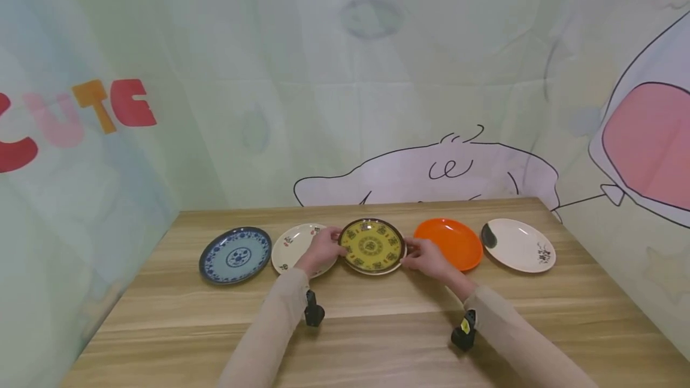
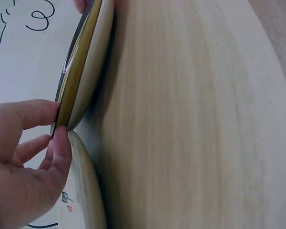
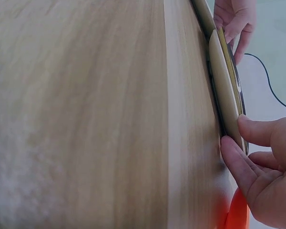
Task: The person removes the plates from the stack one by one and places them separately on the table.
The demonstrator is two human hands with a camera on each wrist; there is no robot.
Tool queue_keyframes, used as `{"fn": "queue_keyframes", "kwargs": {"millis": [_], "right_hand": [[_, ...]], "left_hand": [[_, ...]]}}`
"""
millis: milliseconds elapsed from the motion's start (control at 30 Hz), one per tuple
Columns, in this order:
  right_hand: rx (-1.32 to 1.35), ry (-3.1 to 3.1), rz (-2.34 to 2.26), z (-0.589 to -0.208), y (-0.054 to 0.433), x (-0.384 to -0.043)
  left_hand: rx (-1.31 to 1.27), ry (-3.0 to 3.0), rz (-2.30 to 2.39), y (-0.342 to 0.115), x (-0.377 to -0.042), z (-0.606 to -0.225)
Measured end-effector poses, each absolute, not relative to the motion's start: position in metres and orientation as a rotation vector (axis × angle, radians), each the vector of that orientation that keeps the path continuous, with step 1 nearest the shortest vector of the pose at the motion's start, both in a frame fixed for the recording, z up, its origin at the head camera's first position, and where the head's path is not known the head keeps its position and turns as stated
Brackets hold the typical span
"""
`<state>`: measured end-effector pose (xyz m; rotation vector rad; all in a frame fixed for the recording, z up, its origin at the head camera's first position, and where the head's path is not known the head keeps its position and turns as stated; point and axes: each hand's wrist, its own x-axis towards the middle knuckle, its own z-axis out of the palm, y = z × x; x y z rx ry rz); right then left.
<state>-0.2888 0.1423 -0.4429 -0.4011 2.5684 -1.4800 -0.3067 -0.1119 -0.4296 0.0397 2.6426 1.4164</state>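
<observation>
A yellow plate (image 1: 372, 246) with a dark patterned rim lies over a white plate (image 1: 376, 273), whose pale edge shows under it. My left hand (image 1: 324, 250) pinches the yellow plate's left edge between thumb and fingers, seen closely in the left wrist view. On the opposite side my right hand (image 1: 427, 258) grips the rim; in the right wrist view its thumb (image 3: 255, 130) is at the plates' edge. Whether the right fingers also hold the white plate I cannot tell. A cream plate (image 1: 288, 250) with small printed motifs is partly hidden behind my left hand.
All the plates are on a wooden table (image 1: 377, 340). A blue floral plate (image 1: 237, 256) is at the far left. Right of the stack are an orange plate (image 1: 450, 241) and a white plate with a dark green patch (image 1: 518, 244). A printed curtain (image 1: 259, 76) hangs behind.
</observation>
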Motion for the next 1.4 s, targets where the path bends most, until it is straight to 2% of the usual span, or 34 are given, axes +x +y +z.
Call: {"fn": "queue_keyframes", "kwargs": {"millis": [367,600,1400], "right_hand": [[-0.419,2.573,-1.488,-0.443,0.143,-0.289],[-0.405,2.569,-1.484,-0.445,0.144,-0.289],[-0.402,2.596,-1.456,-0.444,0.141,-0.289]], "left_hand": [[0.001,2.592,1.408,-0.118,-0.306,-0.424],[0.066,2.606,1.382,-0.121,-0.302,-0.424],[-0.034,2.495,1.644,-0.119,-0.279,-0.425]]}}
